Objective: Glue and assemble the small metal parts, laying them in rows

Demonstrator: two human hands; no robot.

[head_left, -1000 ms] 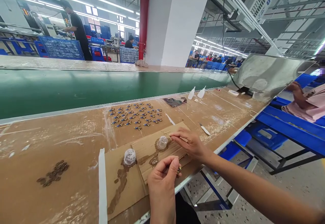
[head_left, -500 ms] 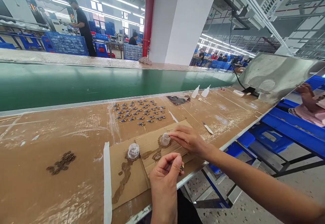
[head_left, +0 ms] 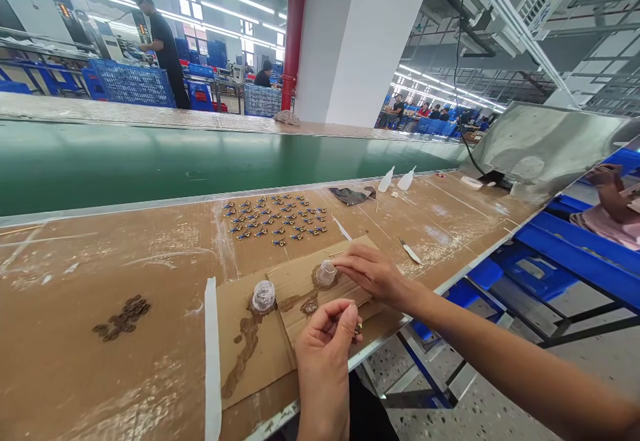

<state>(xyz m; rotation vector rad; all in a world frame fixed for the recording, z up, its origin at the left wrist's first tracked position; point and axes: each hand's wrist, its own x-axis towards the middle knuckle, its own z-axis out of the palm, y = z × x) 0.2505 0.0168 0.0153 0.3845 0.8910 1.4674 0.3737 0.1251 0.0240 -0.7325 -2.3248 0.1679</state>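
Note:
My left hand (head_left: 325, 341) hovers over the near edge of the cardboard sheet (head_left: 290, 294), fingers pinched on a small dark and gold part that peeks out at the fingertips. My right hand (head_left: 373, 273) rests on the cardboard with fingers pinched, its tips at a small clear cup (head_left: 326, 272); a thin stick may be in them, too fine to be sure. A second clear cup (head_left: 263, 295) stands to the left on a brown stain. Rows of several small blue and gold parts (head_left: 275, 218) lie farther back on the table.
A pile of small dark pieces (head_left: 123, 316) lies at the left. A white strip (head_left: 212, 354), a white-handled tool (head_left: 411, 252), two white squeeze bottles (head_left: 395, 179) and a dark rag (head_left: 354, 195) are on the brown table. A green conveyor belt (head_left: 150, 161) runs behind. A co-worker's arm (head_left: 607, 191) shows at right.
The view has shifted slightly. My right hand has moved its fingertips closer to the right clear cup. My left hand keeps its pinch, hardly moving.

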